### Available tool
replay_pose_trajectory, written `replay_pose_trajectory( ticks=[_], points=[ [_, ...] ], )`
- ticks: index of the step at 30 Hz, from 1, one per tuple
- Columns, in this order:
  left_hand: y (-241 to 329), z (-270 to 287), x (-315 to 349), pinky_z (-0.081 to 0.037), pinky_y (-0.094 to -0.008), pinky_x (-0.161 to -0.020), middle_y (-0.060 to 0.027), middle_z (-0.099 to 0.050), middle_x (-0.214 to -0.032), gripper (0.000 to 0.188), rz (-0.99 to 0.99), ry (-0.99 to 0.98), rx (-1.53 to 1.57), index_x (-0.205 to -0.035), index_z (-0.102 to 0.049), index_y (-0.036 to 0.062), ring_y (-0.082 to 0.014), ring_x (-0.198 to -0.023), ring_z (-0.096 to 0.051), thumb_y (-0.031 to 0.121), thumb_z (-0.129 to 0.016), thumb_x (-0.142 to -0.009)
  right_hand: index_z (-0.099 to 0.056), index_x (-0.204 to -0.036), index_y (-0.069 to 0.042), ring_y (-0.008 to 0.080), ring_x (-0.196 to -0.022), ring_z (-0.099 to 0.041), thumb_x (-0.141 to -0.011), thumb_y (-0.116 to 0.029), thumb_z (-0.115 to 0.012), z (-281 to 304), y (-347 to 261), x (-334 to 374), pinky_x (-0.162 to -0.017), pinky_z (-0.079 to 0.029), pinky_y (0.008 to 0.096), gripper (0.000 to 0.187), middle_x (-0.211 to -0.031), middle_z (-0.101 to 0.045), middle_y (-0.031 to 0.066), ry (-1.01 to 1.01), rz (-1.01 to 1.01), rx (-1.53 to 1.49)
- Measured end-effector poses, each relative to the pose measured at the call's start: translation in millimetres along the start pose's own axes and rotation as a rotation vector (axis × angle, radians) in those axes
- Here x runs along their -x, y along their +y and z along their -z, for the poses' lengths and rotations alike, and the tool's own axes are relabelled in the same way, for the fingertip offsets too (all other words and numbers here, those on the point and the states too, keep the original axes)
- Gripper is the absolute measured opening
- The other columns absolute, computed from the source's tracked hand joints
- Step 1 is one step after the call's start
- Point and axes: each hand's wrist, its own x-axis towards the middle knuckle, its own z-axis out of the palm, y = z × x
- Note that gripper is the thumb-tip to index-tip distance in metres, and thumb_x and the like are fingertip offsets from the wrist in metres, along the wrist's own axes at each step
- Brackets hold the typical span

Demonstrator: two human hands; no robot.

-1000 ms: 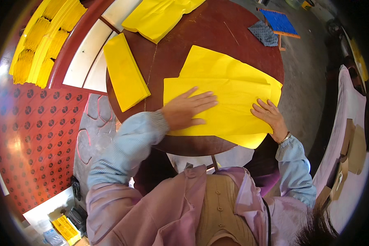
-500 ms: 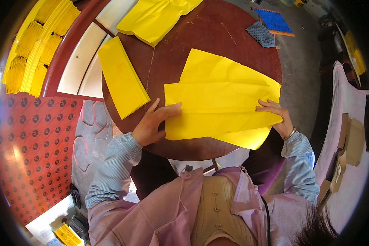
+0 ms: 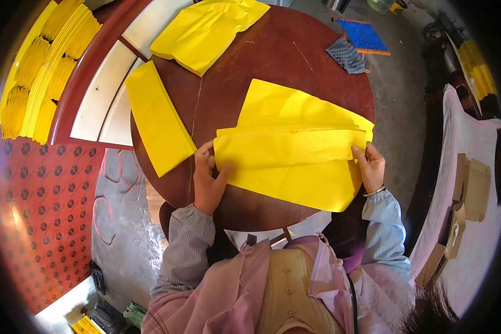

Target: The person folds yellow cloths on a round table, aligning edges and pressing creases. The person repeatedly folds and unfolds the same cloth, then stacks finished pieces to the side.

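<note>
A large yellow paper sheet [image 3: 295,150] lies on the round dark red table [image 3: 284,61], with a folded band raised across its middle. My left hand [image 3: 209,181] holds the left end of the band, fingers behind the edge and a slightly blurred thumb in front. At the other end, my right hand [image 3: 371,167] pinches the band, its thumb on top and the fingers mostly at the back. To the left of the sheet rests a flat folded bundle of yellow paper [image 3: 158,117]. Another yellow sheet [image 3: 209,33], loosely creased, covers the table's far left edge.
Tall stacks of folded yellow paper [image 3: 44,72] stand on a red-edged cabinet at the far left. Beyond the table's right rim are a blue woven-top stool [image 3: 364,34] and a grey cloth [image 3: 346,55]. Open cardboard boxes [image 3: 476,189] sit on a pale cloth at the right.
Both hands have shifted from lying on the paper to gripping the band's ends. The band is lifted and folded back, exposing more of the sheet's near part. The view has shifted slightly.
</note>
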Motion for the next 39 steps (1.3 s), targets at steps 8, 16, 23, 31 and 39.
replay_pose_trajectory(
  ticks=[8,16,23,31,39],
  points=[
    [-3.6,-15.5,-4.8,-0.043,-0.0371,-0.118,-0.0088,-0.070,-0.093,0.067,0.037,0.252,-0.129,-0.147,-0.042,0.0009,-0.0146,-0.087,-0.066,0.002,-0.080,-0.091,-0.073,-0.104,-0.002,0.0127,-0.077,-0.063,-0.100,-0.021,-0.079,-21.1,-14.7,11.0,-0.075,-0.053,0.0277,0.021,-0.089,-0.073,0.0050,0.283,0.004,0.276],
    [-1.1,-25.7,-4.8,-0.049,-0.0370,-0.111,-0.0065,-0.064,-0.078,0.066,-0.060,0.431,-0.352,-0.141,-0.052,0.0000,-0.0150,-0.082,-0.063,0.004,-0.087,-0.085,-0.071,-0.093,-0.003,0.0207,-0.067,-0.061,-0.091,-0.019,-0.085,-30.6,-2.5,5.0,-0.063,-0.050,0.0368,0.021,-0.076,-0.068,0.0123,0.401,0.201,0.440],
    [-2.6,-25.6,-8.6,-0.051,-0.0299,-0.083,-0.0057,-0.059,-0.085,0.057,-0.142,0.393,-0.510,-0.134,-0.063,0.0029,-0.0182,-0.082,-0.058,0.005,-0.089,-0.084,-0.074,-0.091,-0.002,0.0249,-0.073,-0.062,-0.088,-0.017,-0.087,-30.7,-5.7,8.3,-0.067,-0.052,0.0399,0.020,-0.081,-0.070,0.0135,0.414,0.185,0.443],
    [2.2,-18.2,-9.8,-0.047,-0.0293,-0.067,-0.0040,-0.052,-0.081,0.047,-0.200,0.269,-0.625,-0.128,-0.066,0.0070,-0.0163,-0.074,-0.053,0.002,-0.086,-0.085,-0.073,-0.097,-0.006,0.0272,-0.080,-0.062,-0.095,-0.025,-0.082,-33.5,-12.5,5.8,-0.073,-0.056,0.0401,0.021,-0.091,-0.074,0.0136,0.391,0.104,0.480],
    [3.3,-25.2,-9.0,-0.047,-0.0325,-0.072,-0.0066,-0.056,-0.088,0.044,-0.276,0.314,-0.600,-0.124,-0.068,0.0065,-0.0208,-0.080,-0.056,-0.001,-0.085,-0.084,-0.073,-0.096,-0.006,0.0302,-0.082,-0.064,-0.096,-0.025,-0.079,-34.2,-13.1,4.7,-0.076,-0.055,0.0435,0.020,-0.090,-0.075,0.0141,0.405,0.155,0.529]
  ],
)
